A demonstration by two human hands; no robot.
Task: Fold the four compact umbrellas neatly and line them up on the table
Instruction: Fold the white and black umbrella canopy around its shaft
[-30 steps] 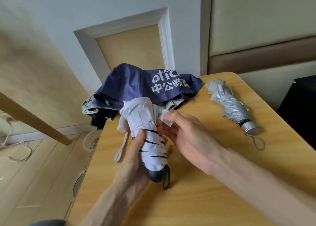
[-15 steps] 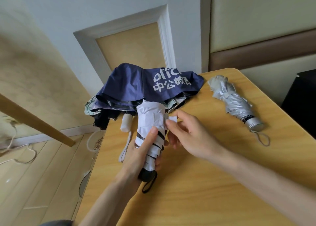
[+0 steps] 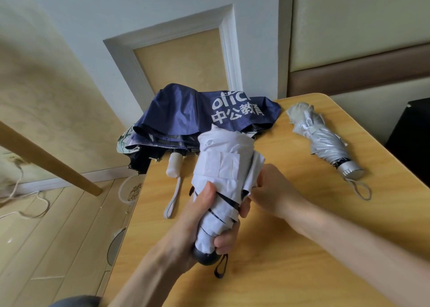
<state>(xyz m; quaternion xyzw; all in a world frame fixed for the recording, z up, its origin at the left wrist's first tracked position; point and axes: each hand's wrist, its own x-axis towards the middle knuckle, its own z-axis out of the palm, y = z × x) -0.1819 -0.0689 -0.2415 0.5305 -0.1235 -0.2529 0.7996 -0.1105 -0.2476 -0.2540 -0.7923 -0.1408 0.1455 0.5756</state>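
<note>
Gripping the white umbrella [image 3: 223, 164] low on its folded canopy, our left hand [image 3: 193, 225] has the thumb laid up the near side and the fingers [image 3: 224, 239] curled round the far side, just above the black handle [image 3: 206, 258]. Our right hand [image 3: 274, 190] pinches a loose fold of the white cloth at the umbrella's right edge, its fingers tucked in against the bundle. We hold this umbrella just over the near middle of the wooden table [image 3: 302, 260], tilted away from us, handle nearest and tip farthest. A white strap is wrapped across its upper part, and a black wrist loop [image 3: 221, 267] hangs from the handle.

Behind it, at the table's far left corner, the navy umbrella [image 3: 186, 113] with white lettering lies half open and unfolded, spilling over the edge. A pale patterned canopy [image 3: 123, 139] peeks out beneath its left side. A white handle [image 3: 174, 167] with a white strap [image 3: 173, 199] sticks out from under that heap; we cannot tell which canopy it belongs to.

Well apart on the right, the silver umbrella [image 3: 325, 141] lies folded and wrapped on the table, handle toward us.
</note>
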